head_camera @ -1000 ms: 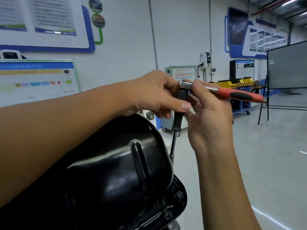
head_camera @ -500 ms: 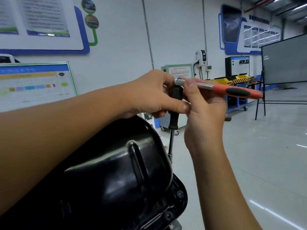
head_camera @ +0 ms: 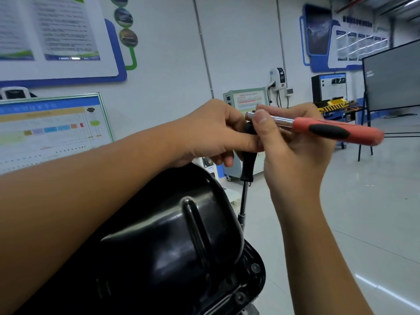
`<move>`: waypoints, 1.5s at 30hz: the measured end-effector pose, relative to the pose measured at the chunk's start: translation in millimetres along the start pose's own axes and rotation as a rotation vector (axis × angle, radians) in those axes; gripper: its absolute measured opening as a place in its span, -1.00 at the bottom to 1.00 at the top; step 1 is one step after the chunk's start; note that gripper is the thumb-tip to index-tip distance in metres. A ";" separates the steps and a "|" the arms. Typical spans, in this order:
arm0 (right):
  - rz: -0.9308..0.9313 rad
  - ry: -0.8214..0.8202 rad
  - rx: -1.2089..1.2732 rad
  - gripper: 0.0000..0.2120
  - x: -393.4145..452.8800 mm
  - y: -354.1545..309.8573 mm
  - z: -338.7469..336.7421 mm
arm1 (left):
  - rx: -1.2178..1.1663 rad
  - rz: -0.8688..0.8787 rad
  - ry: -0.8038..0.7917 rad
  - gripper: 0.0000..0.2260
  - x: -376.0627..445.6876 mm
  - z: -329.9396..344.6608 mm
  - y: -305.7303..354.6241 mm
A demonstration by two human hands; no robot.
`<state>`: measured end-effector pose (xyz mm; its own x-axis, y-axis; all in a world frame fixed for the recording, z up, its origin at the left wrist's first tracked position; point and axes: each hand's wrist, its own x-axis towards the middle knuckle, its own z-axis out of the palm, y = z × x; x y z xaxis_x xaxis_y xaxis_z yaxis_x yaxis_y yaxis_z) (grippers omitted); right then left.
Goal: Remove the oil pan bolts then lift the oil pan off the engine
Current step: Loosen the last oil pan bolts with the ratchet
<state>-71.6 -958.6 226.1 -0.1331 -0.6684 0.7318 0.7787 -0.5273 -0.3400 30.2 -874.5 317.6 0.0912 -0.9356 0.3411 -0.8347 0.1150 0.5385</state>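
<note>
Still at the bolt stage — oil pan (head_camera: pixel 172 253) seated on the engine, low centre, bolts (head_camera: pixel 255 267) showing on its rim. Left hand (head_camera: pixel 211 133) fingers curled round the upright extension (head_camera: pixel 248 164); right hand (head_camera: pixel 293 151) pinching the ratchet (head_camera: pixel 329 130) head. Lifting not yet begun.

**One head cam, close over the oil pan**

Just a single wide-angle view from the person's head, looking forward and slightly down. The oil pan (head_camera: pixel 172 251) sits right up close, bottom centre. Beyond it there's the wall, and to its right the workshop floor stretches away.
</note>
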 end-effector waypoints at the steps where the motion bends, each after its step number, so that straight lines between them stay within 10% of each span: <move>1: 0.098 -0.003 0.127 -0.87 0.3 1.3 -1.7 | -0.023 0.006 -0.035 -0.80 -0.9 0.2 1.0; 5: 0.685 -0.054 0.580 -0.69 1.1 -0.2 5.4 | -0.071 0.025 -0.133 -0.87 -4.4 1.1 3.3; 8: 0.288 0.039 0.324 -0.96 -4.0 -5.5 6.7 | -0.056 0.005 -0.064 -0.81 -2.5 0.6 1.6; 11: -0.017 -0.007 -0.046 -0.82 0.5 -5.3 1.3 | -0.046 0.007 -0.047 -0.80 -1.0 1.3 1.1; 17: 0.686 -0.078 0.598 -0.62 0.7 -2.1 4.4 | -0.084 0.051 -0.101 -0.81 -4.5 0.1 1.5; 19: 0.339 -0.011 0.333 -0.92 -1.9 -1.1 3.6 | -0.048 0.034 -0.041 -0.76 -2.8 1.8 1.5; 22: -0.241 0.017 -0.205 -0.76 1.2 1.9 -1.8 | -0.016 0.012 -0.010 -0.72 0.6 4.0 1.7; 25: 0.017 0.037 0.140 -0.94 -2.4 7.3 2.0 | -0.052 0.030 -0.094 -0.84 -1.8 4.0 3.1; 28: 0.615 -0.117 0.591 -0.71 -3.0 5.8 9.0 | -0.067 0.037 -0.107 -0.85 -4.1 2.4 3.4; 35: -0.220 -0.015 -0.202 -0.79 3.2 11.4 -5.0 | 0.014 0.014 -0.022 -0.77 1.0 4.0 1.9; 37: -0.135 0.025 -0.150 -0.83 1.8 11.4 -4.0 | -0.006 0.020 -0.086 -0.82 -0.1 3.8 2.2; 41: 0.627 -0.071 0.594 -0.73 2.6 7.3 7.1 | 0.001 0.048 -0.091 -0.85 -3.3 4.4 2.9; 45: 0.095 -0.026 0.129 -0.89 3.4 3.8 0.8 | 0.021 0.058 -0.013 -0.85 0.3 4.4 -0.7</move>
<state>-68.6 -962.4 227.7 -0.0401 -0.6976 0.7154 0.8596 -0.3892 -0.3312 28.4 -876.3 313.9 0.0356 -0.9319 0.3610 -0.8496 0.1620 0.5019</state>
